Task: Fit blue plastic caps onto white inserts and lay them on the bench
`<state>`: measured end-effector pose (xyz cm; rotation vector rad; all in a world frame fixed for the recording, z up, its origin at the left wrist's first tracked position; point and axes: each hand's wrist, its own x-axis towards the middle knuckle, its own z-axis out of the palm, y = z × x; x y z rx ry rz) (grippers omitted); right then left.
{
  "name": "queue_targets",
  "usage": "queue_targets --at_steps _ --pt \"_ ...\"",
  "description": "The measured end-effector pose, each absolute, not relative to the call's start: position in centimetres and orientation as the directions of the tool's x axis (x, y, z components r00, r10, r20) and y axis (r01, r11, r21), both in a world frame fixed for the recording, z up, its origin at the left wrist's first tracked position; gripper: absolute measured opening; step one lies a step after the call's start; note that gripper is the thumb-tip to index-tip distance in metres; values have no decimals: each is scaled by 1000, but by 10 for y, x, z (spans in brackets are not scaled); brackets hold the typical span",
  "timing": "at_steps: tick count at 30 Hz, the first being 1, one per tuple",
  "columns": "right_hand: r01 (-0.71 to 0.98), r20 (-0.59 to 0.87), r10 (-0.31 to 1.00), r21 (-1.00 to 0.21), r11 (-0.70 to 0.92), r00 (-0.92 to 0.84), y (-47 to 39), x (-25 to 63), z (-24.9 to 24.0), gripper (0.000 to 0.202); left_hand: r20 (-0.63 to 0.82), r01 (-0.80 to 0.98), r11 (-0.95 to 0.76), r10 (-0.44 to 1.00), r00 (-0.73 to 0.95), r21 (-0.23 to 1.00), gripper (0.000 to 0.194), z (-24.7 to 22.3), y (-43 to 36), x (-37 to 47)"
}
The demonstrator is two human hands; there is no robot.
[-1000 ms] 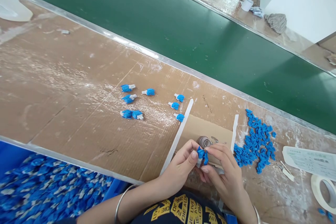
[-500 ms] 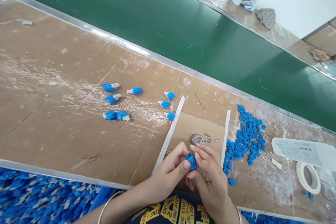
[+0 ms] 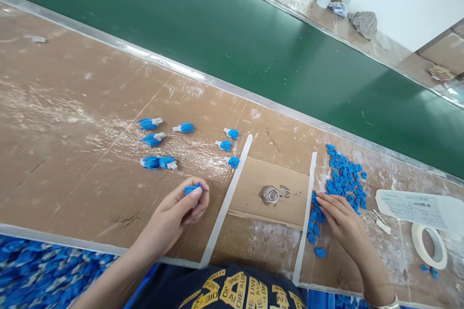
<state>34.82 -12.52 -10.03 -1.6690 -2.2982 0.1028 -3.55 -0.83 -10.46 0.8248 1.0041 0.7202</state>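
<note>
1. Lower centre of the frame: the left hand (image 3: 181, 210) pinches a blue piece (image 3: 192, 188) over the worktop (image 3: 72, 154), seemingly about to lay it down near the finished ones.
2. Lower right: the right hand (image 3: 339, 217), fingers loose and holding nothing, touches the edge of a pile of blue caps (image 3: 342, 178); picking one up likely comes next.
3. Left of centre: eight finished pieces (image 3: 159, 161) lie loose. Two white strips (image 3: 224, 207) flank a cardboard square (image 3: 275, 178).

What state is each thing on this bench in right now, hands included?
Left hand: closed on a blue piece.
Right hand: open, fingertips at the blue pile.
Finished blue pieces: lying loose on the bench.
Tape roll: flat, untouched.
Small metal dish: sitting on the cardboard.
</note>
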Motion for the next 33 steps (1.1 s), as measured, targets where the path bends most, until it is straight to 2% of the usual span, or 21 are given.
queue_targets --at_steps 3,5,8,11,12,14,16,19,24,29,33 --pt "903 177 913 -168 396 -367 -127 357 -107 37 -278 210 226 923 265 951 35 -109 4 -48" --pt "891 147 893 -107 441 -425 -129 359 -108 39 -155 483 11 953 259 876 31 -112 11 -53" --pt "872 108 869 -26 488 -483 -130 360 -107 37 42 780 -248 961 274 574 25 -116 23 -54" --pt "864 101 860 -7 503 -500 -130 361 -104 37 197 900 -377 920 338 217 25 -117 33 -50" --pt "863 100 859 -8 505 -502 -129 361 -103 38 227 913 -380 912 343 146 24 -116 35 -48" --pt "862 95 859 -14 506 -503 -128 360 -101 39 280 922 -376 898 338 94 21 -114 37 -41" --pt "861 101 858 -25 508 -503 -125 358 -100 35 329 888 -448 858 395 103 23 -111 37 -33" --pt "862 109 860 -50 505 -498 -120 354 -98 28 344 746 -654 734 586 126 25 -109 39 -18" --pt "886 124 892 -118 449 -435 -120 347 -99 30 243 574 -803 596 765 163 20 -114 51 1" --pt "914 161 908 -60 400 -387 -130 341 -107 27 170 522 -829 554 815 202 20 -120 57 1" --pt "889 177 875 -1 457 -450 -132 340 -110 24 165 503 -837 539 826 217 22 -117 55 -5"
